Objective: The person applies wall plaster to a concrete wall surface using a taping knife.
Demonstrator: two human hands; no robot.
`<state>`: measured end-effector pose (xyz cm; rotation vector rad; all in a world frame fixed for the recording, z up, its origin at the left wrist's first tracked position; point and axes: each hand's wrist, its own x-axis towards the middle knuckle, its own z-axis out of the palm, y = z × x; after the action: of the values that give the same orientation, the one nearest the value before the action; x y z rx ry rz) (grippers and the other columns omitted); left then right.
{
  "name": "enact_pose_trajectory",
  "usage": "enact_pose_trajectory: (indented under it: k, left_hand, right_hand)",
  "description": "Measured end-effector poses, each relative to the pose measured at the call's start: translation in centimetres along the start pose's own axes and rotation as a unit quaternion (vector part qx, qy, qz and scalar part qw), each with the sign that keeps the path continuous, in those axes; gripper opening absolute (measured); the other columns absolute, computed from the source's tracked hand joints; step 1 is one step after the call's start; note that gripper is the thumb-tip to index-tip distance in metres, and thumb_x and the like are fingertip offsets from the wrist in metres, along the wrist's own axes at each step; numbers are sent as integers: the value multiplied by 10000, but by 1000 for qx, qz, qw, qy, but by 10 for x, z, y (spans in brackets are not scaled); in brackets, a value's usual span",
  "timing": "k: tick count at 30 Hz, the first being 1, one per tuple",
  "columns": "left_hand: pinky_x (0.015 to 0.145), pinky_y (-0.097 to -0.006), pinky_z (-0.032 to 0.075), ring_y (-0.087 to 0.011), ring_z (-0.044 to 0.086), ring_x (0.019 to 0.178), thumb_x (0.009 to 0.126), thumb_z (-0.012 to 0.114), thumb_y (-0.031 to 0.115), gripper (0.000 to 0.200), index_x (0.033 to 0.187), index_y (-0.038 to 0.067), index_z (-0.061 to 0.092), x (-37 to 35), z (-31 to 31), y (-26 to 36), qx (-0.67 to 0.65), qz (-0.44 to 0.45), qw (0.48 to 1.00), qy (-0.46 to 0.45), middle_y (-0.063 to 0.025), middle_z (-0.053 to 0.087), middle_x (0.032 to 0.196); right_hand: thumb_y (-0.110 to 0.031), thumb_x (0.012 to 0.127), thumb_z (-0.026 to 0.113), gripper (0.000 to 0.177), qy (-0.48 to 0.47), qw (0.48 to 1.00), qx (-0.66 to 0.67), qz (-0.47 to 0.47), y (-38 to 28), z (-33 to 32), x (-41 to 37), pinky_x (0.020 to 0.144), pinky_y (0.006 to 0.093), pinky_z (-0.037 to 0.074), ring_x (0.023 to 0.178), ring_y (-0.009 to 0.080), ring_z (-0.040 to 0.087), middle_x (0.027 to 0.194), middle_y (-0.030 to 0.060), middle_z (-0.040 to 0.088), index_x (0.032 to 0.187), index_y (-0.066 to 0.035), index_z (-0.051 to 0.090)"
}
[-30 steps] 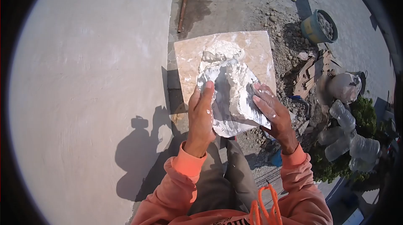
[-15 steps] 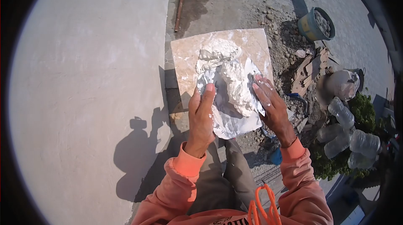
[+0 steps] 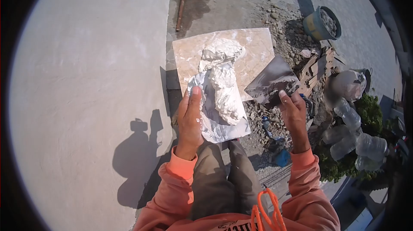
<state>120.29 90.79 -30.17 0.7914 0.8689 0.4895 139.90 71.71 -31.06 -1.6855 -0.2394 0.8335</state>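
My left hand (image 3: 190, 119) is closed on the left edge of a flat metal plate (image 3: 238, 133), its thumb on top. A thick strip of white paste (image 3: 225, 95) lies on that plate. More of the paste is heaped on a tan board (image 3: 254, 43) just beyond, and the plate overlaps the board's lower part. To the right, my right hand (image 3: 294, 112) grips a dark square blade (image 3: 273, 80) by its near edge, thumb on its face. The blade is tilted, smeared near the thumb, and apart from the metal plate.
A smooth wall (image 3: 94, 58) fills the left side. Rubble (image 3: 275, 28) covers the ground on the right, with a bucket (image 3: 316, 25), torn cardboard (image 3: 318, 69), a whitish sack (image 3: 350, 85), clear plastic bottles (image 3: 372, 146) and green leaves. A brown pipe (image 3: 183, 3) lies beside the wall.
My right hand has drawn away to the right and turned the blade, which now shows its dark face. My left hand and the metal plate have shifted slightly left.
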Motion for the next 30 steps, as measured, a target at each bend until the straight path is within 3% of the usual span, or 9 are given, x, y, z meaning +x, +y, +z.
enact_pose_trajectory:
  k: [2, 6, 9, 14, 18, 21, 24, 27, 30]
  left_hand:
    - [939, -268, 428, -121, 556, 1061, 1027, 467, 322, 417, 1268, -14, 523, 1, -3, 6, -58, -12, 998, -6, -78, 600, 1181]
    - [933, -307, 474, -168, 595, 1069, 1044, 403, 325, 443, 1285, -34, 501, -9, -19, 22, -92, -23, 995, 28, -111, 597, 1211]
    - [933, -338, 490, -205, 593, 1097, 1039, 393, 326, 452, 1292, -35, 491, -17, -49, 19, -79, 43, 996, 5, -136, 578, 1237]
    - [933, -356, 491, -213, 593, 1098, 1028, 421, 325, 449, 1304, -24, 483, -23, -83, 15, -121, -15, 985, 123, -124, 577, 1232]
    - [956, -343, 468, -214, 581, 1118, 1019, 449, 341, 469, 1314, -21, 489, -31, -106, 9, -8, 9, 983, 185, -105, 571, 1247]
    - [952, -321, 456, -196, 573, 1113, 1023, 439, 343, 471, 1309, -26, 493, -39, -126, 5, 86, 40, 976, 195, -95, 570, 1234]
    - [945, -314, 451, -179, 570, 1105, 1024, 431, 346, 470, 1304, -26, 498, -38, -117, 23, 15, 12, 978, 206, -88, 573, 1222]
    - [940, -317, 450, -172, 571, 1096, 1024, 430, 347, 468, 1301, -24, 503, -38, -122, 32, -8, -3, 975, 223, -85, 579, 1207]
    - [935, -316, 453, -173, 579, 1080, 1023, 430, 347, 464, 1291, -23, 511, -38, -124, 39, 9, 8, 974, 228, -86, 586, 1192]
  right_hand:
    - [-83, 963, 547, 164, 11, 979, 194, 57, 5, 4, 2, 808, 337, 521, 899, 175, 645, 987, 80, 654, 1101, -1, 578]
    - [-94, 957, 559, 153, -12, 971, 206, 124, 23, 13, 5, 769, 358, 543, 880, 177, 638, 976, 73, 640, 1072, 5, 575]
    - [-77, 946, 557, 155, 0, 948, 219, 233, 111, 23, 10, 806, 435, 528, 885, 212, 638, 990, 80, 634, 1083, -5, 558]
    - [-55, 927, 547, 225, 136, 896, 238, 350, 242, 98, 25, 899, 570, 469, 950, 273, 605, 1055, 110, 595, 1148, -32, 515]
    - [-50, 889, 567, 295, 265, 849, 257, 377, 254, 194, 38, 908, 559, 474, 1001, 315, 569, 1110, 174, 552, 1162, 17, 476]
    - [-80, 833, 595, 137, 372, 815, 235, 377, 256, 252, 57, 621, 398, 487, 680, 222, 581, 783, 99, 570, 893, 25, 530]
    - [-67, 805, 554, 94, 431, 752, 292, 404, 265, 294, 92, 562, 383, 448, 629, 217, 574, 703, 73, 557, 858, 11, 556]
    - [-24, 829, 555, 313, 418, 694, 477, 341, 303, 306, 129, 802, 509, 524, 791, 242, 520, 1002, 137, 500, 1095, 43, 404]
    - [-37, 841, 521, 322, 470, 670, 468, 334, 238, 315, 143, 784, 430, 518, 873, 266, 595, 1058, 146, 559, 1151, 43, 494]
